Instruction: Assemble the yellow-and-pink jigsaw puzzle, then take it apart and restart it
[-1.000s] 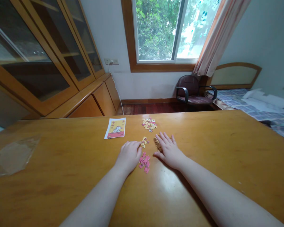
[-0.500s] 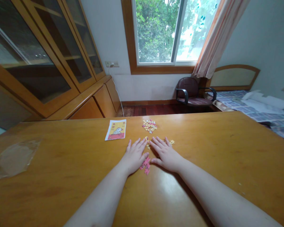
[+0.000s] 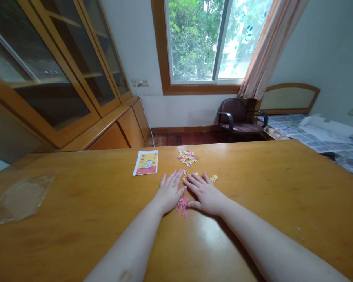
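My left hand (image 3: pixel 170 192) lies palm down on the wooden table (image 3: pixel 91 219), fingers stretched forward and slightly apart. Just right of it, my right hand (image 3: pixel 206 194) rests flat too, its fingers spread. Yellow jigsaw pieces (image 3: pixel 214 178) show around the right fingertips, and part of that group is covered by the hand. Between the two thumbs lies a small cluster of pink jigsaw pieces (image 3: pixel 182 206). Beyond the fingers sits a loose pile of mixed jigsaw pieces (image 3: pixel 187 157). Whether any piece is under either palm is hidden.
A picture card (image 3: pixel 146 162) with a white animal on yellow and pink lies at the far left of the hands. A clear plastic bag (image 3: pixel 22 197) is flat on the table's left side. Behind the table stand a chair (image 3: pixel 237 113) and a glass-door cabinet (image 3: pixel 76 70).
My left hand has slid slightly forward and right, its fingertips now covering a yellow piece that showed before. My right hand has barely moved. The view has shifted slightly.
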`<control>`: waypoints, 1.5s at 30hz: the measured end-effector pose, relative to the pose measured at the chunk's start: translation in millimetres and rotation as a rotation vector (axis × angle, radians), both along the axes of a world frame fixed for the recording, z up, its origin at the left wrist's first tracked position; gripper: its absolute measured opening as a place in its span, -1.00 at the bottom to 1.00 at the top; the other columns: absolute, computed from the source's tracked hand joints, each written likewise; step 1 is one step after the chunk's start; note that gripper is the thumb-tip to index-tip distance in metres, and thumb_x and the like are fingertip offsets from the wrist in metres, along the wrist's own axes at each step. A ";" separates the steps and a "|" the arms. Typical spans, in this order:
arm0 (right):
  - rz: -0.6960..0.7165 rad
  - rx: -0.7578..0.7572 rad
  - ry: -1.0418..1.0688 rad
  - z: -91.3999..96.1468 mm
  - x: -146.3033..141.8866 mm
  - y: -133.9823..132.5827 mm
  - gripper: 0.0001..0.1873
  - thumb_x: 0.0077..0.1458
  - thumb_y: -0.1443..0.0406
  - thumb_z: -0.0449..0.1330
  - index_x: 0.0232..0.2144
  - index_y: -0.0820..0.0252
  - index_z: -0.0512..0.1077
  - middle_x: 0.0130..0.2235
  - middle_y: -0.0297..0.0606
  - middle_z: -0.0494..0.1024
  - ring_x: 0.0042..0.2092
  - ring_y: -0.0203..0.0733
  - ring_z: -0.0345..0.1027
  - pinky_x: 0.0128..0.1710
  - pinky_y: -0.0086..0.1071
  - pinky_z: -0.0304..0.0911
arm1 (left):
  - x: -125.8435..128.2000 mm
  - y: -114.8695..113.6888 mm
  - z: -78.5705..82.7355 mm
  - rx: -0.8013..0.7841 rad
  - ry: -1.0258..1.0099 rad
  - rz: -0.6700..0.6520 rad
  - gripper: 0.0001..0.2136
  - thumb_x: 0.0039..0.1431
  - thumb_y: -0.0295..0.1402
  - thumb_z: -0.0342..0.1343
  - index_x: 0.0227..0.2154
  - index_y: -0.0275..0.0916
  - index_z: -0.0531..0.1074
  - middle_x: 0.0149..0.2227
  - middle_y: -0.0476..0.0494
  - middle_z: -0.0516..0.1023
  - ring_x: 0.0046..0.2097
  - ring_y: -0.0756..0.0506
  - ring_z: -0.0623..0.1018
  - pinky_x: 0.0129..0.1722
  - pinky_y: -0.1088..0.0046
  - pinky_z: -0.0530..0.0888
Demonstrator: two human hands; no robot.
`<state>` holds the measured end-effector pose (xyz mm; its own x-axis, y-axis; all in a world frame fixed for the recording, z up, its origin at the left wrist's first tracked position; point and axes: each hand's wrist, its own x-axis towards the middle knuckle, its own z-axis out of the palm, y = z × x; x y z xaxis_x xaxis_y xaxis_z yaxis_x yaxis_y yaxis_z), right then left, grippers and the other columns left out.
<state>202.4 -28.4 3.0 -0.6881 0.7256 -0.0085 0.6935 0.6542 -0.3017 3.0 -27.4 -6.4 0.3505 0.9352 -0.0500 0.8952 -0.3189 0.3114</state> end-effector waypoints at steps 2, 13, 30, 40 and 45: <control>0.014 0.004 -0.004 0.4 -0.6 0.0 -0.07 0.12 -0.24 -0.08 0.34 0.16 -0.01 0.38 -0.08 -0.08 0.38 0.12 -0.28 0.30 0.20 -0.49 | 0.7 0.4 -0.9 0.010 0.010 -0.009 -0.44 0.35 -0.15 -0.23 0.35 -0.16 -0.08 0.37 -0.17 0.01 0.38 -0.18 0.01 0.33 -0.02 -0.14; 0.007 0.044 0.010 -0.3 -4.1 1.7 -0.14 0.16 -0.20 -0.07 0.32 0.16 0.05 0.34 -0.07 0.08 0.35 0.09 -0.14 0.31 0.17 -0.41 | 3.8 1.0 -2.5 0.041 0.007 -0.035 -0.45 0.33 -0.11 -0.20 0.33 -0.10 -0.03 0.33 -0.14 0.14 0.36 -0.20 0.06 0.31 -0.10 -0.14; -0.055 0.071 -0.010 -5.3 -7.4 13.6 -0.10 0.13 -0.22 -0.06 0.34 0.15 -0.01 0.36 -0.09 0.03 0.37 0.10 -0.22 0.31 0.15 -0.50 | 1.9 3.5 -8.9 0.067 -0.053 0.021 -0.46 0.34 -0.17 -0.23 0.32 -0.25 -0.01 0.35 -0.19 0.09 0.35 -0.16 0.12 0.33 0.05 -0.04; -0.333 0.152 0.022 -10.3 4.2 16.6 -0.44 0.24 0.06 0.03 0.21 0.16 0.24 0.27 -0.04 0.23 0.34 0.10 -0.11 0.29 0.18 -0.37 | -6.2 4.9 -9.5 0.037 -0.184 0.030 -0.48 0.33 -0.19 -0.20 0.31 -0.20 0.00 0.32 -0.23 0.17 0.33 -0.17 0.17 0.32 0.08 0.01; -0.205 0.069 -0.009 -9.6 8.7 21.5 -0.52 0.32 0.20 -0.11 0.25 0.03 0.20 0.31 -0.15 0.17 0.34 0.05 -0.08 0.26 0.22 -0.24 | -7.3 1.9 -10.7 0.000 -0.164 0.034 -0.46 0.33 -0.16 -0.19 0.31 -0.24 0.02 0.34 -0.25 0.12 0.34 -0.21 0.12 0.33 0.06 -0.01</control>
